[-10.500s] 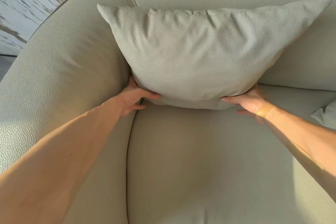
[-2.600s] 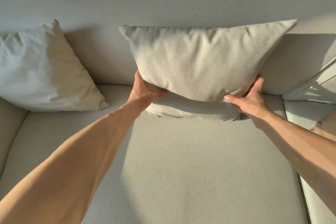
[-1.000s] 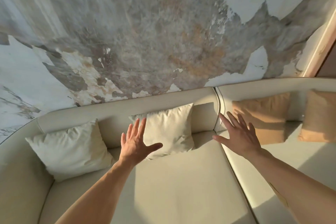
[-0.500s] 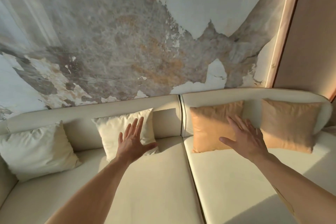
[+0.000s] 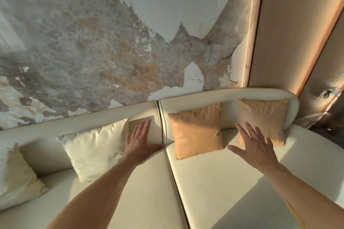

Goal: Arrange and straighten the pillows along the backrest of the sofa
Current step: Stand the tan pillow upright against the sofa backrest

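Several pillows lean along the backrest (image 5: 197, 98) of a long cream sofa. A cream pillow (image 5: 14, 174) sits at the far left and a second cream pillow (image 5: 95, 148) stands right of it. Two tan pillows stand on the right section, one (image 5: 197, 132) near the seam and one (image 5: 264, 117) by the sofa's end. My left hand (image 5: 138, 142) is held out flat with straight fingers, in the air before the seam between the sections. My right hand (image 5: 255, 148) is spread flat too, in front of the gap between the tan pillows. Neither hand holds anything.
A wall with a peeling, marbled pattern (image 5: 111, 42) rises behind the sofa. A tan panel (image 5: 290, 24) with lit strips stands at the right. The seat cushions (image 5: 219, 182) stretch in front of the pillows, sunlit in patches.
I let go of the cream pillow and stepped back from the sofa. The view has swung right, bringing both tan pillows into sight. Both hands stay spread flat in the air.
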`<state>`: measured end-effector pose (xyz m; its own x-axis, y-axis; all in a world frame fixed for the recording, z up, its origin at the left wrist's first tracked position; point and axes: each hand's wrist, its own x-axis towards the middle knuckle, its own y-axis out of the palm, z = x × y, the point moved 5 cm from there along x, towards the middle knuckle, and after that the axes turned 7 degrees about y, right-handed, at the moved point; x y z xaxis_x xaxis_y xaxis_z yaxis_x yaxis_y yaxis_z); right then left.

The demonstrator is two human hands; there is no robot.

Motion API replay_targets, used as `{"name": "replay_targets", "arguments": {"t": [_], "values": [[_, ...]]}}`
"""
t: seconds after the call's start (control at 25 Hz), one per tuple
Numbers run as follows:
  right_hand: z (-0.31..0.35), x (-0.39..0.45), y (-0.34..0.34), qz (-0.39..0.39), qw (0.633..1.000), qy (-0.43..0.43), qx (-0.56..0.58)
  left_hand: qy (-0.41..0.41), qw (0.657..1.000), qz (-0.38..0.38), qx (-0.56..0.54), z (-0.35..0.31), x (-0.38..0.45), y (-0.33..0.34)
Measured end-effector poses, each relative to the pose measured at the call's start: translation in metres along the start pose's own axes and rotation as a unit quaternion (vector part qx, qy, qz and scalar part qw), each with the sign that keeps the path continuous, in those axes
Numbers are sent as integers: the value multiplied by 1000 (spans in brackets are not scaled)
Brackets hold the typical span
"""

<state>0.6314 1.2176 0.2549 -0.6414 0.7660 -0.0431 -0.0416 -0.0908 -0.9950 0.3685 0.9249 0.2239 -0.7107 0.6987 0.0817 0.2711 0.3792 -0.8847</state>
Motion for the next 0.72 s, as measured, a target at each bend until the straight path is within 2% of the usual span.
{"name": "replay_targets", "arguments": {"t": [0.36, 0.56, 0.72], "values": [[-19, 11, -12, -7, 997, 46, -53, 45, 998, 42, -14, -16, 49, 20], [-24, 49, -4, -15, 998, 28, -53, 34, 999, 37, -12, -12, 70, 32], [-33, 93, 11, 11, 1000, -2, -29, 5, 1000, 22, -1, -14, 82, 50]]}}
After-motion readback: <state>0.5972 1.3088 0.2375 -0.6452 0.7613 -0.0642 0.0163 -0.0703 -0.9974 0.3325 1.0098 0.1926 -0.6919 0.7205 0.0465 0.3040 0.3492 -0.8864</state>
